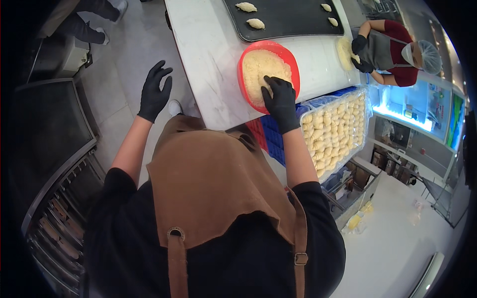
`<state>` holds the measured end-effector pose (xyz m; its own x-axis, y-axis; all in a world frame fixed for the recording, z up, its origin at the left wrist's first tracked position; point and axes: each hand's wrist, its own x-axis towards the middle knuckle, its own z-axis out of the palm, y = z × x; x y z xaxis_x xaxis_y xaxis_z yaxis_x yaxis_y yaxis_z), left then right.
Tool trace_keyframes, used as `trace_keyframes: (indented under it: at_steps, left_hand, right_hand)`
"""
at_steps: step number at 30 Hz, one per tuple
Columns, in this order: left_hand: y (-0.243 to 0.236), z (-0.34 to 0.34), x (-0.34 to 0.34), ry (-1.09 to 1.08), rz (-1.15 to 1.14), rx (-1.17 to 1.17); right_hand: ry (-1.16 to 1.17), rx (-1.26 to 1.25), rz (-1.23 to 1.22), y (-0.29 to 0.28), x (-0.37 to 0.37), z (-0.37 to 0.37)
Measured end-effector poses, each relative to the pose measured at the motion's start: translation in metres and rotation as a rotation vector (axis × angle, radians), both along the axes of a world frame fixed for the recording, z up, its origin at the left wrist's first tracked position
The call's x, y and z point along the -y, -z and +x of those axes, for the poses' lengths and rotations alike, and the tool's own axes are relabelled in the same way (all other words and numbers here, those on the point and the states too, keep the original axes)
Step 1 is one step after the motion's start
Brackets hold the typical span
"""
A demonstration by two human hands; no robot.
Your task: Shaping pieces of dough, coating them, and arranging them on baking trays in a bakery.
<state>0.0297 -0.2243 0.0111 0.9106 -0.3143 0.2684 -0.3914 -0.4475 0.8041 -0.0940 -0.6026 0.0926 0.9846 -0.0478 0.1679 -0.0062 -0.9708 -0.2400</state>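
Note:
My black-gloved left hand (155,92) is raised in the air left of the white worktop (198,69), fingers spread and holding nothing. My black-gloved right hand (279,102) is inside a red bowl (295,64) of pale crumbs (253,67), its fingers curled down into them; whatever they may hold is hidden. Beyond the bowl, a black baking tray (285,15) carries several pale, tapered dough pieces (256,23). Right of my right hand and below the worktop edge, a plastic-lined crate (362,114) holds rows of dough pieces (328,134).
At upper right a co-worker (375,52) in a hairnet and black gloves handles pale material at the worktop. Another person's legs (89,27) show at upper left. A metal rack (57,223) stands at left, a lit display case (422,111) at right, a white counter (397,248) at lower right.

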Motion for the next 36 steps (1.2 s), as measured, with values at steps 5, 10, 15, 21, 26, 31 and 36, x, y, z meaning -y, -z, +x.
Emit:
trace_keyframes:
  at_steps: [5, 10, 15, 21, 26, 31, 36]
  left_hand:
    - [-0.053, 0.003, 0.065, 0.135, -0.137, 0.100]
    - [-0.091, -0.001, 0.134, 0.398, -0.088, 0.216]
    - [-0.089, -0.001, 0.190, 0.599, 0.123, 0.405]
    - [-0.083, 0.005, 0.229, 0.678, 0.133, 0.511]
    - [-0.088, 0.007, 0.235, 0.787, 0.208, 0.298]
    - [-0.099, 0.011, 0.237, 0.761, 0.202, 0.287]
    - [-0.108, 0.027, 0.228, 0.665, 0.243, 0.324]
  right_hand:
    - [0.241, -0.087, 0.399, 0.002, 0.001, 0.006]
    - [0.530, -0.294, 1.279, -0.007, 0.035, 0.008]
    - [0.563, -0.416, 1.810, -0.014, 0.043, 0.000]
    - [0.533, -0.482, 2.011, -0.020, 0.051, -0.005]
    - [0.478, -0.515, 1.865, -0.019, 0.058, -0.006]
    - [0.568, -0.518, 1.751, -0.034, 0.054, 0.002]
    - [0.236, -0.071, 0.536, 0.004, 0.059, -0.010]
